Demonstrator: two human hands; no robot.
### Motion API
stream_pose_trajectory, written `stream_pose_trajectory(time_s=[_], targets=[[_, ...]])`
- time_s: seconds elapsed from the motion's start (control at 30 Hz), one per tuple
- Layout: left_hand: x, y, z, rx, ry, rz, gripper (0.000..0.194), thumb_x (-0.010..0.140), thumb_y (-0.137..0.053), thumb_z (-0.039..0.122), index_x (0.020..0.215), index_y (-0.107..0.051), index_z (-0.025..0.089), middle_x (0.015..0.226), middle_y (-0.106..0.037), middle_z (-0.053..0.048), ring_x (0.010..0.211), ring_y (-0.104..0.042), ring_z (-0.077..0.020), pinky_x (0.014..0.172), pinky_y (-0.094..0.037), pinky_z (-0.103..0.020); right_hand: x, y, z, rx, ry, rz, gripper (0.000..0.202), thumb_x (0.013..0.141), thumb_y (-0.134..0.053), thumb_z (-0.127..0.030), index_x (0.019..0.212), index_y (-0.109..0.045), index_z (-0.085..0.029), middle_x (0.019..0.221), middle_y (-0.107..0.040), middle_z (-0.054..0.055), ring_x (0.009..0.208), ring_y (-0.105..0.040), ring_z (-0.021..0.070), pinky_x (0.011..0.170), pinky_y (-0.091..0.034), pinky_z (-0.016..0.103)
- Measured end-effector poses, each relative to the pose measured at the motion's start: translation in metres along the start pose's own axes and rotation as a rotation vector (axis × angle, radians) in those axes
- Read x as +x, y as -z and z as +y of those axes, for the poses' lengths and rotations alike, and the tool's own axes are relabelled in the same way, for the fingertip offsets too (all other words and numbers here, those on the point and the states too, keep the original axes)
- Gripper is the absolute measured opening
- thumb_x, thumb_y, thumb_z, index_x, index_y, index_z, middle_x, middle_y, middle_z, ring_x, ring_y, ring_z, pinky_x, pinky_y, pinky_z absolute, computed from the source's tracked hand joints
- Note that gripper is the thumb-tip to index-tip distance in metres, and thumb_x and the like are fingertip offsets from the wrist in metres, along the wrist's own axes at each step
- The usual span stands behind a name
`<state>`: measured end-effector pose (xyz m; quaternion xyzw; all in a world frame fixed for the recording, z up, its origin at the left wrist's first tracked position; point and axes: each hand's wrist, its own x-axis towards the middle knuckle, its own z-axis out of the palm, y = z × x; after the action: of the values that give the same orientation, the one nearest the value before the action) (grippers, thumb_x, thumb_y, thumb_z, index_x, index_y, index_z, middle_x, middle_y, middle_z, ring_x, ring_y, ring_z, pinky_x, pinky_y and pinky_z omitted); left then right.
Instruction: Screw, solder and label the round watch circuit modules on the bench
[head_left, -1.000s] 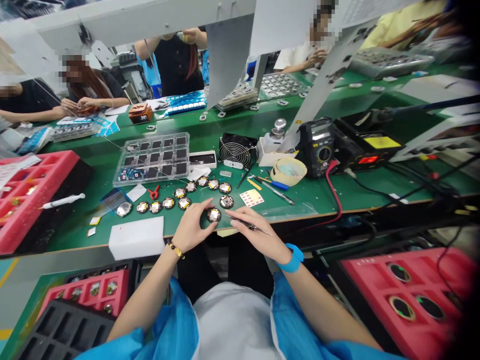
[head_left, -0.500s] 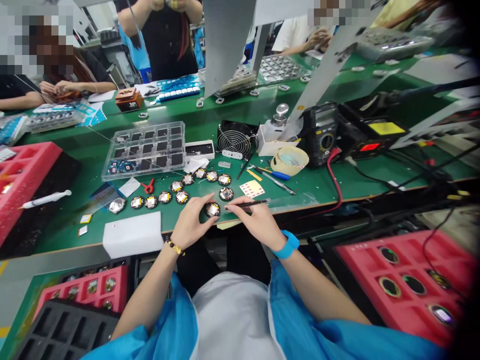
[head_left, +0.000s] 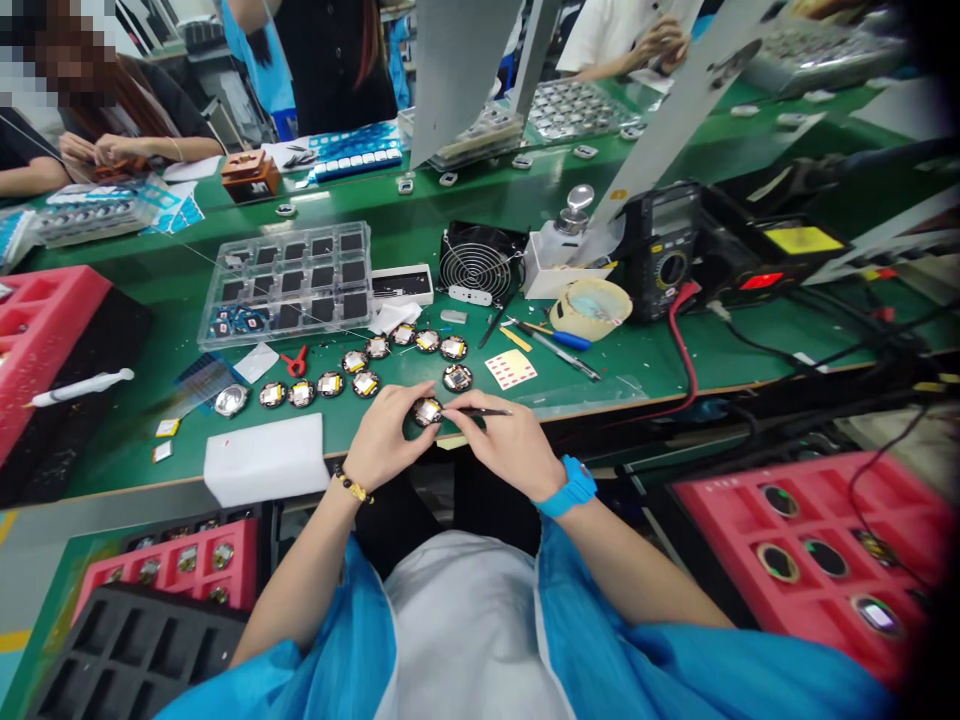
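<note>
Between thumb and fingers, my left hand (head_left: 390,436) holds a small round module (head_left: 427,411) at the front edge of the green bench. My right hand (head_left: 504,446) grips dark tweezers (head_left: 480,411), whose tip end is at the module's right side. Just behind is another round module (head_left: 457,377) with a darker face. Several similar modules with silver and yellow parts (head_left: 330,383) lie in a curved row to the left and behind. A sticker sheet with red marks (head_left: 511,369) rests right of them.
A clear compartment box (head_left: 288,283), a fan (head_left: 480,262), a multimeter (head_left: 664,255) and a cream tape roll (head_left: 592,308) stand behind. White foam (head_left: 264,458) lies left, red foam trays (head_left: 817,540) at lower right. People sit or stand across the bench.
The view has shifted slightly. My right hand's fingers and the tweezers have come closer to the module, which stays in my left hand.
</note>
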<state>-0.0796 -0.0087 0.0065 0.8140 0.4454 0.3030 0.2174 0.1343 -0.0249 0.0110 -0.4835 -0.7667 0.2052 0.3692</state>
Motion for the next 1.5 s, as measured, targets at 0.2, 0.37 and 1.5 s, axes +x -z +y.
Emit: stream_pose_trajectory(time_s=[0.2, 0.37, 1.5], targets=[[0.001, 0.0, 0.0, 0.012, -0.006, 0.021, 0.05, 0.095, -0.07, 0.025, 0.144, -0.058, 0.024, 0.126, -0.076, -0.006, 0.111, -0.064, -0.0262, 0.101, -0.055, -0.044, -0.013, -0.021, 0.012, 0.142, 0.129, 0.129, 0.018, 0.106, -0.06, -0.028, 0.111, -0.078, -0.027, 0.116, -0.082, 0.004, 0.107, -0.079, 0.0221, 0.098, -0.064, 0.038], [0.001, 0.003, 0.001, 0.001, 0.016, -0.003, 0.049, 0.097, -0.068, 0.029, 0.144, -0.058, 0.024, 0.128, -0.076, -0.007, 0.112, -0.065, -0.0265, 0.102, -0.055, -0.045, -0.026, -0.043, 0.023, 0.274, 0.073, 0.266, 0.019, 0.104, -0.063, -0.026, 0.108, -0.081, -0.03, 0.119, -0.081, 0.004, 0.11, -0.079, 0.0235, 0.1, -0.065, 0.044], [0.002, -0.002, 0.001, 0.072, -0.08, 0.038, 0.034, 0.097, -0.073, 0.033, 0.13, -0.069, 0.023, 0.121, -0.078, -0.008, 0.107, -0.07, -0.026, 0.096, -0.058, -0.042, -0.019, -0.034, 0.019, 0.208, 0.168, 0.304, 0.016, 0.101, -0.067, -0.016, 0.106, -0.079, -0.024, 0.109, -0.083, 0.004, 0.101, -0.08, 0.0198, 0.092, -0.065, 0.034]])
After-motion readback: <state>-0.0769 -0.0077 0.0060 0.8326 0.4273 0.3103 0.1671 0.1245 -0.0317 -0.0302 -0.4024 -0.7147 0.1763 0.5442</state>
